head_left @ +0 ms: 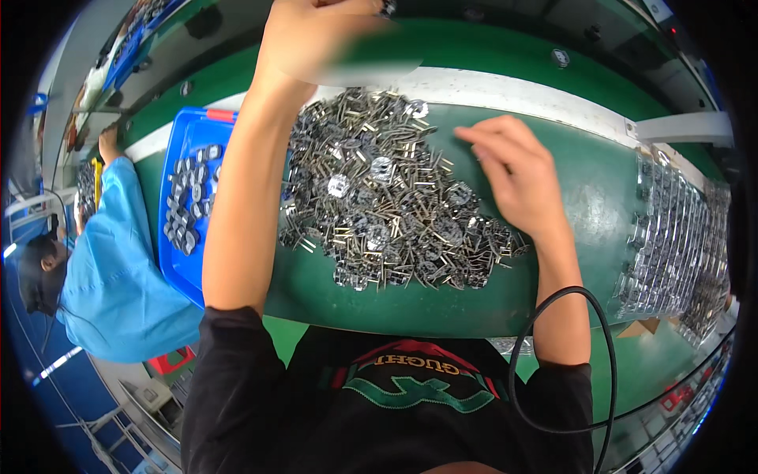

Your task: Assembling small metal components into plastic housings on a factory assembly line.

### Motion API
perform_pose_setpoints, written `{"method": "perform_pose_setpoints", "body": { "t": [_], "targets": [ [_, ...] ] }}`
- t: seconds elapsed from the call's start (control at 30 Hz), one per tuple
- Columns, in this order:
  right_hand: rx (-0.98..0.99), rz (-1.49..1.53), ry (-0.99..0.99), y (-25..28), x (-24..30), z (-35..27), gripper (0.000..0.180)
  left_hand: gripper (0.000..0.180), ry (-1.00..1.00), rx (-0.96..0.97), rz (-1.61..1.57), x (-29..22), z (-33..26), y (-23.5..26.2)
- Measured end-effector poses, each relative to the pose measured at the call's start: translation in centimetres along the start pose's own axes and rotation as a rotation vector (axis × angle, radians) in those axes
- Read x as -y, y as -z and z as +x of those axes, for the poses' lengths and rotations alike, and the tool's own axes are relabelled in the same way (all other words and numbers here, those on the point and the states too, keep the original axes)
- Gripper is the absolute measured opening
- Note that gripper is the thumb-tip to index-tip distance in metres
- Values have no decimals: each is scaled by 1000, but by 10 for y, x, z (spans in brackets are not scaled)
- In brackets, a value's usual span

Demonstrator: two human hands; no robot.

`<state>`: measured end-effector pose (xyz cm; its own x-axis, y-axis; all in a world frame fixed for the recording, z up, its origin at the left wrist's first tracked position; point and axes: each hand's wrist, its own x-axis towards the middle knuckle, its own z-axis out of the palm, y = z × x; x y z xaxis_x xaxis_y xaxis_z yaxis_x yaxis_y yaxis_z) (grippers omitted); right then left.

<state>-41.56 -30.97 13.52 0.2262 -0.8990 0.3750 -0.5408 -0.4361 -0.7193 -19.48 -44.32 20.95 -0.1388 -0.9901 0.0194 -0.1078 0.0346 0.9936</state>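
My left hand [324, 35] reaches over the far side of the pile to the green belt, partly cut off by the top edge and smeared. A small dark part [388, 8] shows at its fingertips, and its details cannot be made out. A heap of small metal parts with flat prongs and round shiny plates [395, 197] lies on the green work surface [355, 308] in front of me. My right hand [517, 174] hovers at the right edge of this heap, index finger stretched out and thumb just below, with nothing visible between them.
A blue tray [167, 237] with several grey-black parts stands left of the heap. Stacked clear plastic trays [667, 237] line the right side. A white rail [505, 91] borders the green belt [489, 51]. A black cable [612, 363] loops by my right arm. A person in blue [122, 276] works at left.
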Motion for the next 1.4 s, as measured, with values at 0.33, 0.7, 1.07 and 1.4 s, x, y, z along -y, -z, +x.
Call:
{"method": "perform_pose_setpoints", "body": {
  "t": [0.33, 0.7, 1.07, 1.4],
  "targets": [
    [-9, -416, -23, 19, -1, -9, 26, 25, -175, -72, 625, 103, 164, -45],
    [-38, -399, -39, 5, 3, -19, 9, 43, -559, 350, 724, 42, 124, -170],
    [-57, -352, -40, 26, -12, -20, 8, 37, -526, 571, 779, 37, 100, -260],
    [7, -305, -29, 29, -15, -19, 10, 46, 244, 495, -484, -11, 5, -126]
  ]
}}
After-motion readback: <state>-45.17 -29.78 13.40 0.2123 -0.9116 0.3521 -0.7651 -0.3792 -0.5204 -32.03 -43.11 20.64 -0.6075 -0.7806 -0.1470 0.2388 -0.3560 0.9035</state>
